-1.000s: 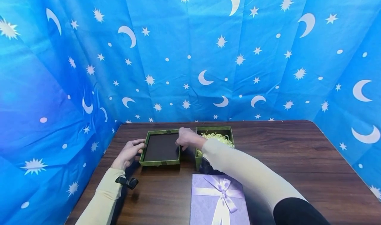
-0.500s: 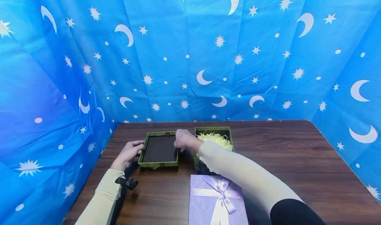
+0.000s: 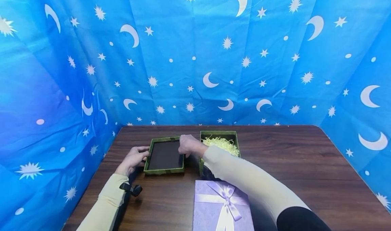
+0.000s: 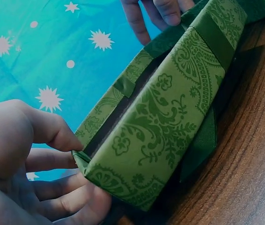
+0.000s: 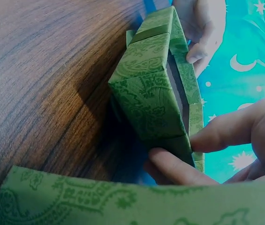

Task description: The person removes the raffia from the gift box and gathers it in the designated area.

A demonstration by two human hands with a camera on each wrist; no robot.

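Observation:
A green patterned box lid [image 3: 164, 172] is upside down, its dark inside facing up, held at both sides. My left hand [image 3: 132, 159] pinches its left rim between thumb and fingers; the left wrist view shows this grip at one corner of the lid [image 4: 165, 117]. At the opposite side, my right hand [image 3: 190, 145] pinches the right rim, with thumb and fingertips on the lid [image 5: 146, 103] in the right wrist view. Dark green ribbon [image 4: 202, 145] hangs under the lid, above the wooden table.
Right of the lid stands an open green box [image 3: 218, 132] filled with yellow shredded paper [image 3: 220, 143], partly behind my right forearm. A lilac box [image 3: 204, 212] with a ribbon bow lies nearer me. A blue star-and-moon cloth [image 3: 183, 71] hangs behind the table [image 3: 290, 149].
Both hands keep their grip on the lid. It has shifted very slightly nearer me or lower. The open green box and lilac box stay in place.

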